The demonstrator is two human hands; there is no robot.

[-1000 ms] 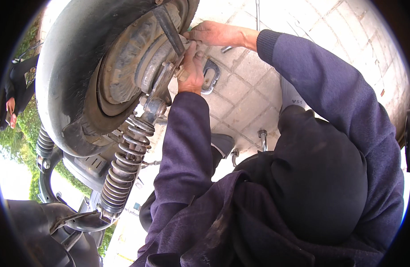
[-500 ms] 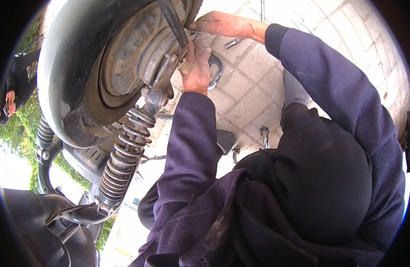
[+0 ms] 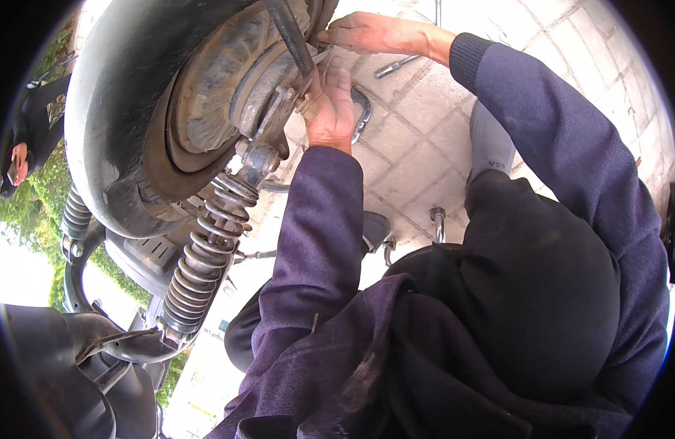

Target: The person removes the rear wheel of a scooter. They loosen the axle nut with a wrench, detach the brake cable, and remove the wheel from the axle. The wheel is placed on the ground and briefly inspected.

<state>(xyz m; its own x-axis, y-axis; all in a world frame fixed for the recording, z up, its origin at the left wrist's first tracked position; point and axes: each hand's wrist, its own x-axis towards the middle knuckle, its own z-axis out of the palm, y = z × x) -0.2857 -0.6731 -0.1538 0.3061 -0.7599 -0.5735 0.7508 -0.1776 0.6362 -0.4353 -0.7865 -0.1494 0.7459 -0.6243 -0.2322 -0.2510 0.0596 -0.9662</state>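
A wheel with a black tyre and a dusty metal hub fills the upper left. My left hand is palm up beside the hub, next to a bolt on the axle bracket. Its fingers stretch away from me; a dark metal bar partly covers the thumb side. From the right, my right hand reaches to the far side of the hub. Its fingertips are pinched together at a small part near the tyre's edge, too hidden to make out.
A coil-spring shock absorber runs down from the axle. On the paving lie a curved metal piece and a socket tool. A chrome-ended tool is near my knee. Another person's hand shows far left.
My right hand has shifted slightly right and up, its wrist now over the socket tool's shaft. My left hand has moved a little to the right, still beside the hub. The view has shifted slightly.
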